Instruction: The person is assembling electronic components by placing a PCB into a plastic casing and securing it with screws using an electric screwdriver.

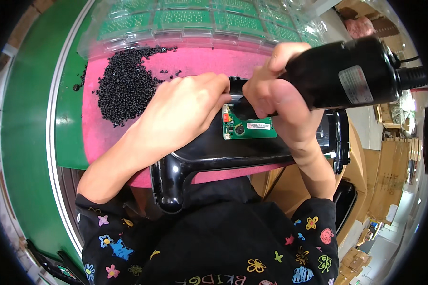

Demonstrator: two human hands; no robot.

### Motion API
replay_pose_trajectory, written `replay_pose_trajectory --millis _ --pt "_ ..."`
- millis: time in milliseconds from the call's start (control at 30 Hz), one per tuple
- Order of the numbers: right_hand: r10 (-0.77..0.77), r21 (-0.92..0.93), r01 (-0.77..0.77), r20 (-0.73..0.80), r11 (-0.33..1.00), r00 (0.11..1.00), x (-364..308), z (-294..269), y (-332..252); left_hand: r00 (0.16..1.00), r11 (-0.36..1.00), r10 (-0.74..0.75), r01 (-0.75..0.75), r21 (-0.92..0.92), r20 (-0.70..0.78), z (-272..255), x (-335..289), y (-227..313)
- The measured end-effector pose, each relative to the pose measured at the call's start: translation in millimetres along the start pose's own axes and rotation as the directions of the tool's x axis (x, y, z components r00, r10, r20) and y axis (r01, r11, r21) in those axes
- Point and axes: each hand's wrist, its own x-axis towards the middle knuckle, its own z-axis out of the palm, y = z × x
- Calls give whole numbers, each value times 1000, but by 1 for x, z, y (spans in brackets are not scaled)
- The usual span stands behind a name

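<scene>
My right hand (pixel 290 97) is wrapped round a black electric screwdriver (pixel 325 71), held nearly level with its cord end to the right. The tool's dark nose (pixel 245 109) lies over the upper part of a green circuit board (pixel 247 134). That board rests inside a glossy black plastic housing (pixel 204 148). Close by the board's upper left corner, my left hand (pixel 188 102) is closed, its fingers curled together. Whatever those fingertips pinch is hidden, and the driver's tip cannot be made out.
Small black screws (pixel 126 88) lie heaped on a pink mat (pixel 97 140) left of the housing. Clear plastic trays (pixel 185 33) with green boards stand behind it. A green table surface (pixel 31 118) stretches leftward, and cardboard boxes (pixel 390 175) stand at the right.
</scene>
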Motion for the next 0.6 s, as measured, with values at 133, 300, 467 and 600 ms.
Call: replay_pose_trajectory --millis 133,300,467,600 --pt "-2 109 5 -27 994 1000 -9 -2 -6 987 994 -5 23 -111 160 -4 -1 -4" --pt "-126 315 131 -38 940 991 -11 -5 -30 977 974 32 16 -224 213 -7 0 -4" --pt "-197 339 161 74 927 978 -8 -12 -50 993 913 48 1 -408 109 -5 1 -2" --pt "-204 317 184 30 931 979 -11 -12 -51 971 895 -52 150 -420 235 -11 6 4"
